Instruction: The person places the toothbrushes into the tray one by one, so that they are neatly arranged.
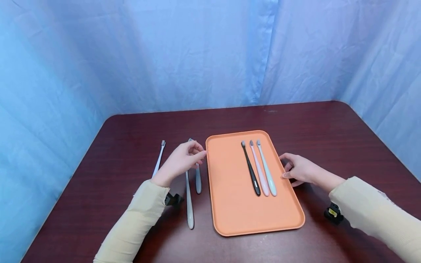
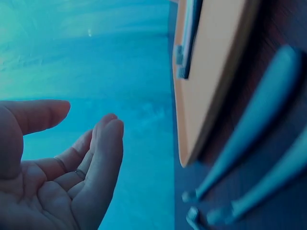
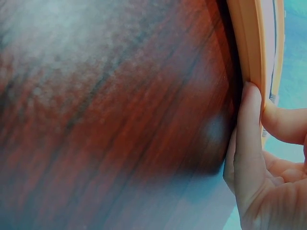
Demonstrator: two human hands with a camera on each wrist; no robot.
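Three toothbrushes lie on the orange tray (image 1: 230, 204) already: a black toothbrush (image 1: 251, 170), a pink toothbrush (image 1: 259, 168) and a mint toothbrush (image 1: 266, 168), side by side, bristle heads toward the tray's far edge. Just off the tray's left rim there's a long grey toothbrush (image 1: 189, 204), a shorter grey-blue toothbrush (image 1: 198, 179) touching or almost touching it, and a white toothbrush (image 1: 159, 157) further left, all flat on the table (image 1: 329, 124).

These look like light, stiff plastic sticks, smooth and probably a bit slippery, and lying flat they give little to get under. I'd guess a pinch mid-handle or at the fat end works best, keeping clear of the bristles.

The left hand (image 1: 181, 160) hovers over the two grey ones beside the tray's left rim, fingers loosely curved, holding nothing; the wrist view shows an empty palm. The right hand (image 1: 300, 170) rests against the tray's right rim, fingers fairly straight, thumb hooked over the lip, seemingly steadying it.
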